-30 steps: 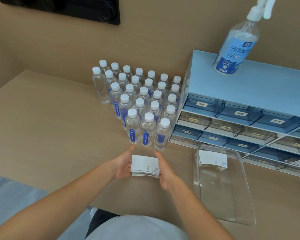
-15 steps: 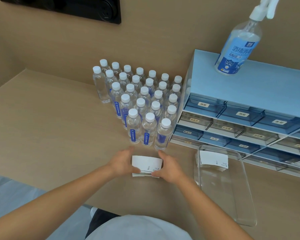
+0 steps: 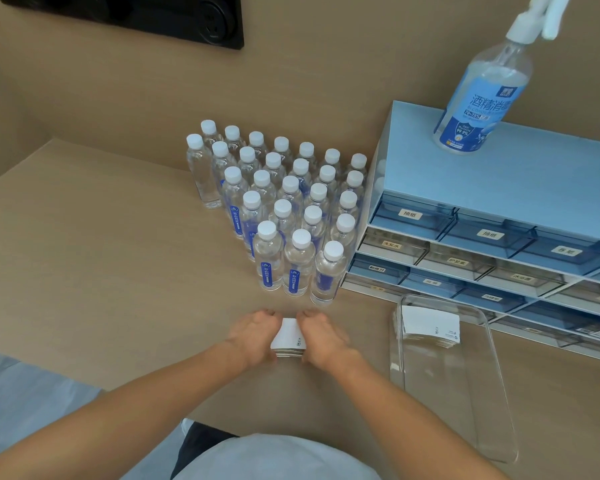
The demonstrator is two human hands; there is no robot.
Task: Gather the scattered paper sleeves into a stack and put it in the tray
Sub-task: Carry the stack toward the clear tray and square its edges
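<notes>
White paper sleeves (image 3: pixel 289 337) sit as one stack on the table (image 3: pixel 101 271), just short of the front row of water bottles (image 3: pixel 298 268), and I have both hands clamped against it. My left hand (image 3: pixel 253 336) presses its left edge and my right hand (image 3: pixel 321 339) presses the right, fingers curled over the far corners, so the stack is squeezed between the two palms. I read this as squaring the edges: pushing from both sides lines the sleeves up so they lift as one block and do not fan out. Only a narrow strip of the top sleeve shows between my hands, so I cannot tell whether the lower sleeves are fully aligned; the near edge looks slightly stepped.

At about three o'clock from the stack lies the clear tray (image 3: pixel 499 427), long side running away from me, apart from my hands. An earlier stack (image 3: pixel 430 327) already fills its far end, at twelve o'clock within the tray, leaving the near part bare for this one. Beyond it, at one o'clock, stands the blue drawer unit (image 3: pixel 499 188) with a spray bottle (image 3: pixel 482 95) on top.

My judgement is that gathering is done and the carry to the tray comes next. The grip needs to stay firm on both sides, since loose sleeves could slide apart mid-lift.
</notes>
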